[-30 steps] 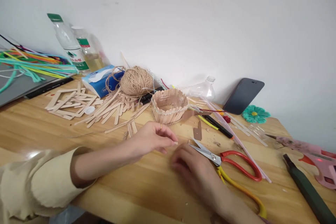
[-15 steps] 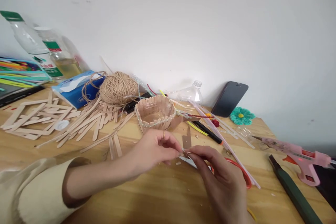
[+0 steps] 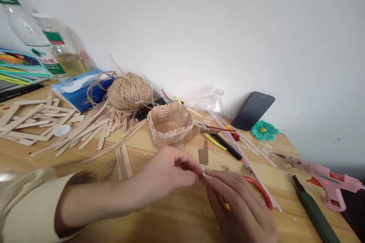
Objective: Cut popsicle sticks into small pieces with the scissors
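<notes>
My left hand, with a ring on one finger, has its thumb and fingertips pinched together near the middle of the view. My right hand meets it there, its fingers also pressed together. Something small and pale shows between the fingertips, too small to name. Red-handled scissors lie partly under my right hand. Just beyond the hands stands a small basket of wooden sticks with a glittery cord around it. A brown cardboard piece lies on the table before it.
Wooden sticks, a twine ball, a blue tissue pack and bottles stand left. Toward the right are a phone, a teal flower, a pink glue gun, pink straws and a dark green tool.
My right hand has turned and moved slightly down, its fingers now flatter over the pinch. My left hand has shifted slightly right and down. The view has tilted a little.
</notes>
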Tool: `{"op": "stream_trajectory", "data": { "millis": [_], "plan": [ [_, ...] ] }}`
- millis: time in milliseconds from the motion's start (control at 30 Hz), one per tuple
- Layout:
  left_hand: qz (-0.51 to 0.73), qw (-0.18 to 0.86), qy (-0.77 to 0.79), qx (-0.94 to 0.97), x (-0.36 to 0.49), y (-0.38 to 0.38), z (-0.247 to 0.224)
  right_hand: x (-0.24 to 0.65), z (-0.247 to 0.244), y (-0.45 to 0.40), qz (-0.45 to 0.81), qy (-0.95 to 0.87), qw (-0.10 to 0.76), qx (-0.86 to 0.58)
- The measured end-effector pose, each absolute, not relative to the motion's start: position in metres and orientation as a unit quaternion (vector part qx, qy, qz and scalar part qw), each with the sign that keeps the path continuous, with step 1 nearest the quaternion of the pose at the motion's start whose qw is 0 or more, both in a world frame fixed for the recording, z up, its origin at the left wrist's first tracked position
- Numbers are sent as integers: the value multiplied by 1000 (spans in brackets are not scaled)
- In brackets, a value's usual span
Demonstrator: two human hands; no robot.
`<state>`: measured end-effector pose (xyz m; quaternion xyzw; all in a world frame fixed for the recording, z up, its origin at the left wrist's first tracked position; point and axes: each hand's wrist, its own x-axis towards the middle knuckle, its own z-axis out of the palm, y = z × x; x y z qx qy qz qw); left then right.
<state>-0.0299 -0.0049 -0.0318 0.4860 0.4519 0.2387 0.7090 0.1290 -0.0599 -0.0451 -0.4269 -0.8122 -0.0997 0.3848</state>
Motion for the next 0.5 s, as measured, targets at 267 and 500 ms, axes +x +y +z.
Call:
{"op": "stream_trajectory", "data": {
  "millis": [267, 500],
  "plan": [
    [259, 722, 453, 454, -32, -6, -26, 130, -41, -60, -55, -805, 408, -427],
    [291, 733, 433, 436, -30, -4, -31, 127, -53, -61, 137, -701, 476, -513]
  ]
}}
